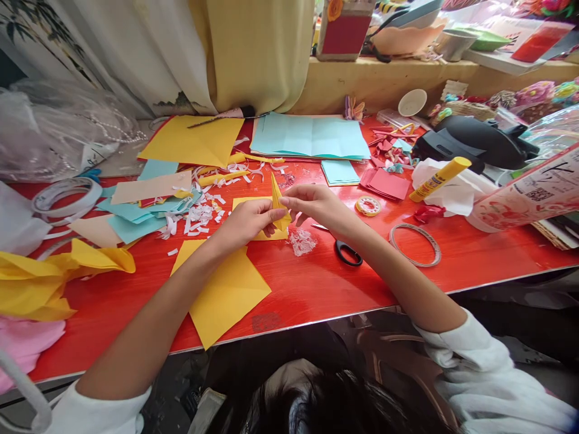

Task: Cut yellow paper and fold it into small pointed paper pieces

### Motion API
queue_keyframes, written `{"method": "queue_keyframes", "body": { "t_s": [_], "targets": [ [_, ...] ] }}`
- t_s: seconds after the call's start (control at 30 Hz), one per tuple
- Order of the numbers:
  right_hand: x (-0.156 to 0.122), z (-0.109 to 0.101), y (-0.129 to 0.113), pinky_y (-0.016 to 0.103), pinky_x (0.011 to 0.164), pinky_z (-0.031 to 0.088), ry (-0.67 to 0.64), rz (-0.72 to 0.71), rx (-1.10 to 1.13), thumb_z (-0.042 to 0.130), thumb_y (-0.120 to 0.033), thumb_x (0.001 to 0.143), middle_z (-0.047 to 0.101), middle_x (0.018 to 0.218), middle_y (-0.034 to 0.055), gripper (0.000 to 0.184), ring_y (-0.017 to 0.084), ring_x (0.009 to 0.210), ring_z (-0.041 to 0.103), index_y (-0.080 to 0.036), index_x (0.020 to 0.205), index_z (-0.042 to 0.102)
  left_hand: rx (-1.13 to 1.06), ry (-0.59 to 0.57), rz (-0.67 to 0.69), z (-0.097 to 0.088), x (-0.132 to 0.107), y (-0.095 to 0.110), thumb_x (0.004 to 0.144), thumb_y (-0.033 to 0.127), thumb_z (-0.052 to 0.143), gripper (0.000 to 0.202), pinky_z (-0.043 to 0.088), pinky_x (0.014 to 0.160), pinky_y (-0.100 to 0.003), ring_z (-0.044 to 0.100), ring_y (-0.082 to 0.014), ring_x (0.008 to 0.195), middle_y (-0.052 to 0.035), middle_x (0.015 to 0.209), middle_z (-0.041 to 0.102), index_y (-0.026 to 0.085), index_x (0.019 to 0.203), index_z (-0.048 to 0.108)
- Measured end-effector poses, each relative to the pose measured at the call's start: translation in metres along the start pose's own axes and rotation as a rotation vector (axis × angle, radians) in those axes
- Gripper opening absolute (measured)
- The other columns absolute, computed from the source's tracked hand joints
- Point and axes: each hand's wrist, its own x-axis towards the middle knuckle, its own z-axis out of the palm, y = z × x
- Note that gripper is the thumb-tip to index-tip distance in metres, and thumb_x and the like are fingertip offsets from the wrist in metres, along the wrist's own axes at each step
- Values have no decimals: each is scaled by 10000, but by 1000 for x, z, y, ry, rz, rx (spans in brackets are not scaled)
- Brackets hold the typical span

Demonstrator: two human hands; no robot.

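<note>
A folded piece of yellow paper, with a narrow point sticking upward, is held between my two hands above the middle of the table. My left hand pinches its lower left side between thumb and fingers. At its right edge, the fingertips of my right hand are pressed together on the paper. Beneath my hands lies a flat yellow square. Nearer to me, a larger yellow sheet rests partly under my left forearm. Black-handled scissors lie below my right wrist, their blades partly hidden.
Paper scraps and tape rolls spread over the left of the red table. Blue sheets lie at the back. To the right are a glue stick, a small tape roll, red paper and a black object.
</note>
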Motion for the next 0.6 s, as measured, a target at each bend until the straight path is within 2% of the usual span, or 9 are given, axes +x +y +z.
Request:
{"method": "queue_keyframes", "body": {
  "t_s": [0.1, 0.17, 0.33, 0.43, 0.6],
  "targets": [
    [1, -1, 3, 185, 494, 459, 48, -55, -43, 621, -289, 797, 557, 668, 4, 172, 70, 568, 517, -118, 793, 608, -16, -82, -23, 1, -1, 3, 766, 491, 596, 347, 453, 580, -226, 581, -121, 621, -19, 688, 600, 145, 742, 593],
    [2, -1, 5, 192, 504, 460, 62, -68, -37, 605, -279, 801, 563, 697, 15, 158, 84, 612, 529, -121, 792, 598, -3, -92, 2, 0, -2, 5, 781, 457, 592, 318, 445, 588, -217, 566, -113, 626, -15, 684, 594, 145, 721, 582],
    [1, -1, 3, 208, 534, 477, -15, -32, 31, 616, -375, 792, 558, 729, 15, 235, 94, 645, 540, -145, 770, 570, 45, -35, 30, -1, -4, 4, 815, 431, 551, 338, 393, 549, -206, 501, -93, 554, 8, 582, 535, 159, 620, 504],
    [0, -2, 0, 212, 530, 469, -19, -66, 14, 609, -432, 790, 506, 671, -3, 300, 86, 607, 505, -151, 700, 551, 85, -34, 47, 0, -4, 3, 823, 463, 525, 375, 371, 519, -206, 481, -92, 526, 13, 554, 518, 165, 597, 499],
    [1, -3, 2, 207, 532, 426, 53, -74, -31, 617, -482, 768, 487, 637, -7, 364, 83, 599, 472, -147, 639, 552, 47, -84, 109, 1, -3, 3, 820, 503, 513, 357, 446, 639, -217, 570, -121, 681, -8, 728, 596, 167, 727, 590]
  ]
}}
